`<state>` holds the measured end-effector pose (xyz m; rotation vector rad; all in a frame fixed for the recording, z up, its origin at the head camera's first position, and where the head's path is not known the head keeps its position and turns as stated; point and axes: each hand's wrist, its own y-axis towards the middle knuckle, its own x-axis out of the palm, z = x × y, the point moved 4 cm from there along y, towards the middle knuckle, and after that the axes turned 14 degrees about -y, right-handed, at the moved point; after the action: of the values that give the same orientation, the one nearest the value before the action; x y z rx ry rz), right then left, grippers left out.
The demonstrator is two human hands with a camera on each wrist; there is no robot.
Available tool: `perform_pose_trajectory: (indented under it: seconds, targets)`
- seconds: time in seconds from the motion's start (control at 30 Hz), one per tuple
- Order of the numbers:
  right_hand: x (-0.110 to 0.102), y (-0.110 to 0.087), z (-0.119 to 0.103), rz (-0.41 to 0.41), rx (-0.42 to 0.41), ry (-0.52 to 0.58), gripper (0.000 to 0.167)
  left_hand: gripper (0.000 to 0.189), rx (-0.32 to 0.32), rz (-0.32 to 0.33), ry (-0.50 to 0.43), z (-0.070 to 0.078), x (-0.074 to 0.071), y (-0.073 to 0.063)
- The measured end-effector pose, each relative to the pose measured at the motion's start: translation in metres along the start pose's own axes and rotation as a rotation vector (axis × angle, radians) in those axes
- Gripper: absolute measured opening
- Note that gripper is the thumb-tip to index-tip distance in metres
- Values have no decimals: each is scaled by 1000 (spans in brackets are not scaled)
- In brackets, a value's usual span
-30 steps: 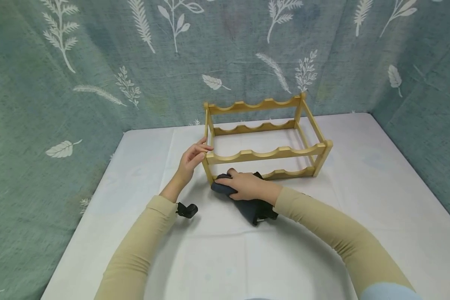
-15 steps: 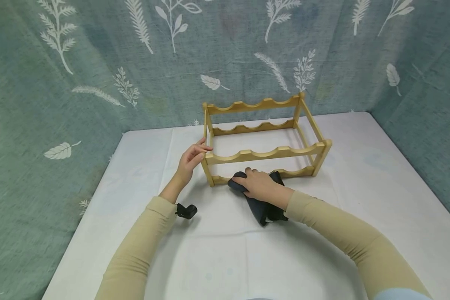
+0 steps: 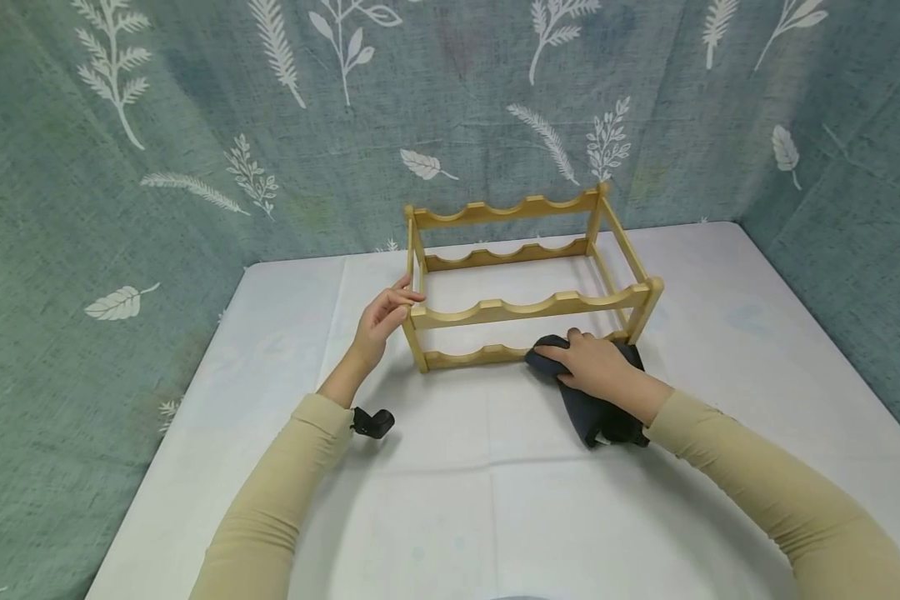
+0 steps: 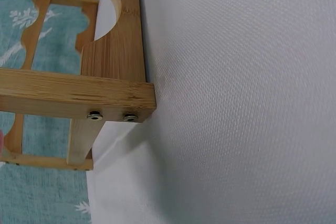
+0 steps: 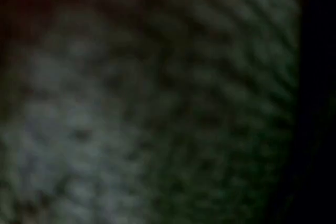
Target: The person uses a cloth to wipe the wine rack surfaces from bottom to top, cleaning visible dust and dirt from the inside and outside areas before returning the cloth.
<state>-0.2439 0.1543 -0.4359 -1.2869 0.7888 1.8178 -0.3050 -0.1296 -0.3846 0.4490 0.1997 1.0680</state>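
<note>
A light wooden wine rack (image 3: pixel 495 312) with scalloped rails stands toward the back of the table. My left hand (image 3: pixel 378 325) holds its front left upper corner, thumb in front and fingers over the side bar. In the left wrist view the rack's bare lower rail (image 4: pixel 115 51) and a leg with two screws show close up. With my right hand (image 3: pixel 596 367) I grip a dark navy cloth (image 3: pixel 588 412) against the right part of the lower front rail; the rest of it hangs down onto the table. The right wrist view is dark and blurred by woven fabric right at the lens.
A white cloth covers the table (image 3: pixel 435 508). Behind it and at both sides hangs a green-blue curtain (image 3: pixel 330 167) with white leaf prints, close behind the rack. A small black camera (image 3: pixel 373 423) sits at my left wrist.
My right hand has slid the dark cloth rightward along the lower front rail, from its left end to near the right leg. The left hand and the rack have stayed in place.
</note>
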Motion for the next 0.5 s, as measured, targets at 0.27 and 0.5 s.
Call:
perform_pose_trajectory:
  seconds: [0.27,0.5]
  targets:
    - [8,-29,28,-12,45,-4,48,19,-18,2,-2,-5,-1,0]
    - [15,-50,54,-121,184,2,52,13,-16,13,13,-4,-2,-1]
